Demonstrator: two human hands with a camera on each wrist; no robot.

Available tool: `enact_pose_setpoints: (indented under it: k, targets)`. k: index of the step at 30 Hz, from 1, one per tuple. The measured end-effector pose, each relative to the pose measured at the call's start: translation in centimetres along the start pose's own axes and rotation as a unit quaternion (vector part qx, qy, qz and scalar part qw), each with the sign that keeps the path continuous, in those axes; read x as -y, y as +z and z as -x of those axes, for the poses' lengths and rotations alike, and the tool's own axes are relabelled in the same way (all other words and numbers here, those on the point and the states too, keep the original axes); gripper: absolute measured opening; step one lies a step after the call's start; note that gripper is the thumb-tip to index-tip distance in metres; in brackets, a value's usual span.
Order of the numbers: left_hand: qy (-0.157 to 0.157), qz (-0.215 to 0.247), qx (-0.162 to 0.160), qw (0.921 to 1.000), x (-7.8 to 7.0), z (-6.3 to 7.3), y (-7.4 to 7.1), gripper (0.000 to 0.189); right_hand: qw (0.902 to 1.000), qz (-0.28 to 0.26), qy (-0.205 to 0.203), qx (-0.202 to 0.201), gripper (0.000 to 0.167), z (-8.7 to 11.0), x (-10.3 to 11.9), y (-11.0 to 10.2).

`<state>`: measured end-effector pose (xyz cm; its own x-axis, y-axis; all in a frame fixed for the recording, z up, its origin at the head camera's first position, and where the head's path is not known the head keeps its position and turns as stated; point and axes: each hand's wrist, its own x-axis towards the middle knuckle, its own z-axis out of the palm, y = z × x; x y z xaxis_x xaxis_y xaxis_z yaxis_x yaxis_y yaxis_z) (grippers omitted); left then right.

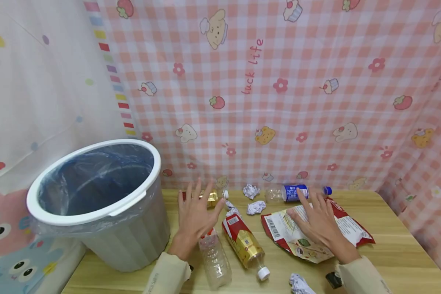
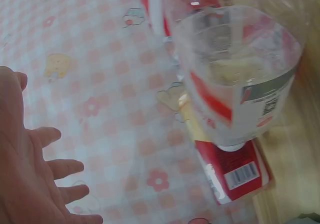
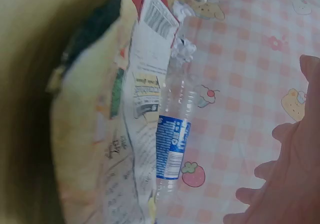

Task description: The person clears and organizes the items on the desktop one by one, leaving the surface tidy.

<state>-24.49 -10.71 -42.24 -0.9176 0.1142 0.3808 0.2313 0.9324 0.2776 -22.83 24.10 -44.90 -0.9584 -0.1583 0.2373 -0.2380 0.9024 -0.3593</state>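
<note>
My left hand (image 1: 196, 218) is held with fingers spread above the table, holding nothing. Just beyond it lies a bottle with a gold label (image 1: 213, 198), partly hidden by the fingers. Near its wrist are a clear plastic bottle (image 1: 217, 263) and a second bottle with a red and gold label (image 1: 245, 243), white cap toward me. My right hand (image 1: 317, 224), also spread and holding nothing, is over a red and white snack bag (image 1: 284, 228); whether it touches the bag cannot be told from the head view. In the right wrist view, a blue-labelled bottle (image 3: 171, 146) lies behind the bag.
A white-rimmed trash bin (image 1: 73, 221) with a clear liner stands at the left. Crumpled paper balls lie at the back (image 1: 250, 191), in the middle (image 1: 256, 207) and near the front (image 1: 300, 284). A checked cloth (image 1: 242, 122) hangs behind the wooden table (image 1: 400, 253).
</note>
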Motion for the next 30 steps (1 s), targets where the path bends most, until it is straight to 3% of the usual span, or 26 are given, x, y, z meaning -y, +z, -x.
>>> enact_pose_setpoints:
  k: [7, 18, 25, 30]
  targets:
    - [0.007, 0.061, -0.023, 0.9979, -0.5, 0.0, -2.0, 0.073, 0.998, -0.06, -0.011, 0.017, 0.082, 1.0, 0.0, -0.3]
    - [0.009, 0.147, -0.015, 0.9891, -1.3, 0.0, -5.3, 0.073, 0.9911, -0.123, -0.029, 0.042, 0.084, 3.0, -0.1, -1.2]
    - [0.027, 0.169, -0.038, 0.9846, -2.3, 0.0, -7.5, 0.072, 0.978, -0.188, -0.048, 0.075, 0.073, 4.0, -0.3, -1.6]
    - [0.047, 0.188, -0.052, 0.9798, -2.7, -0.1, -8.9, 0.07, 0.9644, -0.228, -0.038, 0.129, 0.07, 4.5, -0.7, -1.5]
